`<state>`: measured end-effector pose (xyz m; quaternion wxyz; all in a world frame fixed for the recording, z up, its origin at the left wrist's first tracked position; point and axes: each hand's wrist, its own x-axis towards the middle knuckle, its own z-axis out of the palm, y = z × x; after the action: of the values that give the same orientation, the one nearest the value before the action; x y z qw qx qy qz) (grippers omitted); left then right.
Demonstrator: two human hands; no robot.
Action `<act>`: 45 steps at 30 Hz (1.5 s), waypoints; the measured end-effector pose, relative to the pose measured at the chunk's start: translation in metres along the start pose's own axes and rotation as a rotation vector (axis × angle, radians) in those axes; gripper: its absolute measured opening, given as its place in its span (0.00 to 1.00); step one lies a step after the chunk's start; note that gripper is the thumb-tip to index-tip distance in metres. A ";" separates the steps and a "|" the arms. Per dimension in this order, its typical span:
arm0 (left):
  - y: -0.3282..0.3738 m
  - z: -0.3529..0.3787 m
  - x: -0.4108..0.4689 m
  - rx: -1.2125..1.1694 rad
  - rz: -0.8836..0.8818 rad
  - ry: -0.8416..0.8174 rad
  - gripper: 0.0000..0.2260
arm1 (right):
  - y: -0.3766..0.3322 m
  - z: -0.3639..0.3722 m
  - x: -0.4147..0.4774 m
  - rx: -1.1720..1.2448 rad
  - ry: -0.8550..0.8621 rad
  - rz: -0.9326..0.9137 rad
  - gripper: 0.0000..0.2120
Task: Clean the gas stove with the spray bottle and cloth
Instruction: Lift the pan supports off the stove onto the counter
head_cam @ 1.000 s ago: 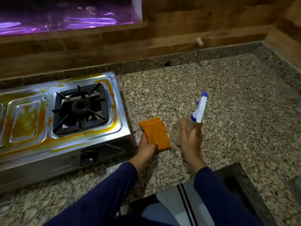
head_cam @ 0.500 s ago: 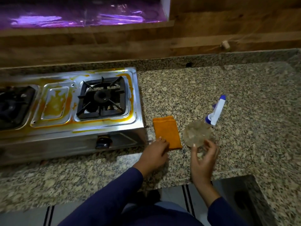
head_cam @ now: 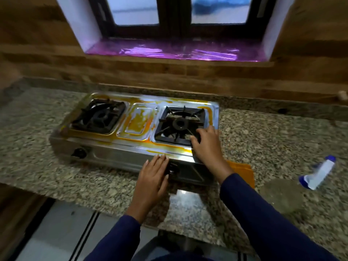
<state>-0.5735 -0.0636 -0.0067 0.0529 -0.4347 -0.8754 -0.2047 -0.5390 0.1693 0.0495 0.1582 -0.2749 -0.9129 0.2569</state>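
Now I have my right hand (head_cam: pixel 206 143) on the stove's (head_cam: pixel 135 127) right grate (head_cam: pixel 179 126), left hand (head_cam: pixel 153 173) empty — both grips loose; cloth (head_cam: pixel 243 171) and bottle (head_cam: pixel 318 175) wait on the surface (head_cam: pixel 273 134). Next — probably lift the grate.

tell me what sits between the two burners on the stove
In the head view, a shallow rectangular tray panel, smeared with orange-yellow residue, lies between the left burner and the right burner on the stove.

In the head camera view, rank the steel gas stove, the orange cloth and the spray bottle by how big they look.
1. Stainless steel two-burner gas stove, by far the largest.
2. Clear spray bottle with blue-and-white nozzle.
3. Folded orange cloth, though the right arm hides part of it, so two and three are unsure.
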 end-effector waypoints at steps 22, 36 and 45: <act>-0.179 -0.089 0.069 0.024 -0.217 0.315 0.14 | -0.069 0.040 0.030 0.019 0.372 0.281 0.13; -0.244 -0.125 0.155 0.070 -0.569 -0.141 0.21 | -0.151 0.090 0.020 0.160 0.589 0.376 0.15; -0.245 -0.149 0.163 0.000 -0.688 -0.042 0.16 | -0.154 0.097 0.044 0.174 0.524 0.292 0.17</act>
<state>-0.8784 -0.1348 0.0967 -0.0372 -0.1179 -0.9717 -0.2015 -0.6813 0.0473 0.0622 0.3726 -0.4453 -0.7665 0.2746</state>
